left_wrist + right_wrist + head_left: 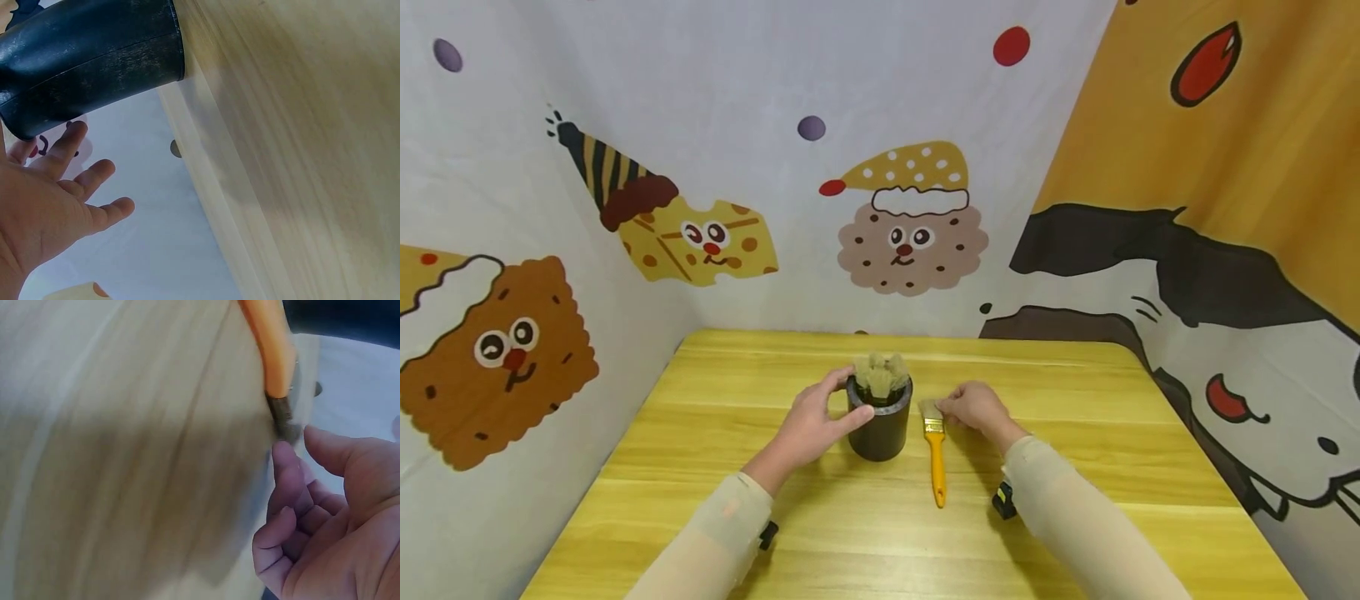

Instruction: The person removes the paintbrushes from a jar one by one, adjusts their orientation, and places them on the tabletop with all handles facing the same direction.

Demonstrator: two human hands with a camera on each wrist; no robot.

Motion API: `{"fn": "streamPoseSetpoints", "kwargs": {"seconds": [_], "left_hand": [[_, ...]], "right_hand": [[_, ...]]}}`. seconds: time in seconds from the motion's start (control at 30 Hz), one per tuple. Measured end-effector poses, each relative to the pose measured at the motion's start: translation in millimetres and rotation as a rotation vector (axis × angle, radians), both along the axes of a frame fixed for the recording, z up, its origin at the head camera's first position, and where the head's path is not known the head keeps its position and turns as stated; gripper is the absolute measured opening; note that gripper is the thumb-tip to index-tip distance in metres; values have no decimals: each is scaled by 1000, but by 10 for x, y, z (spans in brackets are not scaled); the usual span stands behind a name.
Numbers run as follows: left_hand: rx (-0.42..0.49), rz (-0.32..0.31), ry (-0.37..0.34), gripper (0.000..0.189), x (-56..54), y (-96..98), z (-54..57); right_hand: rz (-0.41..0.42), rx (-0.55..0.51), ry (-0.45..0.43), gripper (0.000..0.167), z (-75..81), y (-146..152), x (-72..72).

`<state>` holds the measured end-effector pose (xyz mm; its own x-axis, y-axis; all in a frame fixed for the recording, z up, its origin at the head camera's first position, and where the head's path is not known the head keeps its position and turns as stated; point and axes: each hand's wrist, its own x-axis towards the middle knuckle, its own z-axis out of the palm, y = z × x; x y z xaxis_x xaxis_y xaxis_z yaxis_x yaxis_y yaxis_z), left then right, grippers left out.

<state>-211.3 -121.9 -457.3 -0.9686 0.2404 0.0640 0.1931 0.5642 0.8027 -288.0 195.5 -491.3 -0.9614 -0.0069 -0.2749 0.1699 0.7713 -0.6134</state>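
Note:
A round black cup (877, 435) stands upright on the table. Several beige tufts (880, 375), much like brush bristles, stick up out of it. My left hand (811, 423) holds the cup by its rim, thumb at the front and index finger at the back. Its other fingers spread out below the cup in the left wrist view. To the right of the cup is a paintbrush (937, 467) with an orange-yellow handle toward me and pale bristles away. My right hand (977, 407) pinches those bristles between thumb and index finger, the remaining fingers curled in.
The wooden table (700, 500) has its far edge close to a cartoon-printed cloth (760, 75), which also hangs at both sides. Small black devices (1004, 501) show at both wrists, beside the beige sleeves (1075, 508).

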Motion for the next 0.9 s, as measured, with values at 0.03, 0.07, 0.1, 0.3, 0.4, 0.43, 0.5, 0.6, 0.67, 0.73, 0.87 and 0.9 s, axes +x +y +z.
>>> {"fn": "streamPoseSetpoints", "kwargs": {"seconds": [0.03,0.07,0.1,0.3,0.4,0.43,0.5,0.6,0.67,0.73,0.87,0.9], "left_hand": [[5,2,0,89,-1,-2,-3],[9,3,0,89,-2,-5,-5],[11,3,1,89,-3,-7,-7],[17,2,2,88,-13,-6,-9],[17,-5,5,88,-22,-7,-10],[16,-6,9,88,-24,-6,-9],[17,-7,20,88,-32,-5,-9],[19,-2,24,88,-38,-5,-2],[19,-3,17,89,-40,-3,2],[17,-7,8,90,-39,1,8],[18,-13,-8,90,-31,14,17],[20,-12,-12,90,-28,18,19]], "right_hand": [[10,9,9,34,27,-15,1],[25,8,22,33,67,-30,15],[37,-6,41,32,104,-44,25],[138,-222,230,32,386,-122,126],[228,-317,333,27,562,-189,237],[263,-343,359,25,617,-221,278],[328,-357,394,23,720,-301,354],[408,-339,414,22,819,-430,425],[410,-299,421,23,850,-514,452],[391,-256,434,26,860,-588,471],[341,-207,444,35,858,-735,509],[331,-202,444,36,856,-774,518]]}}
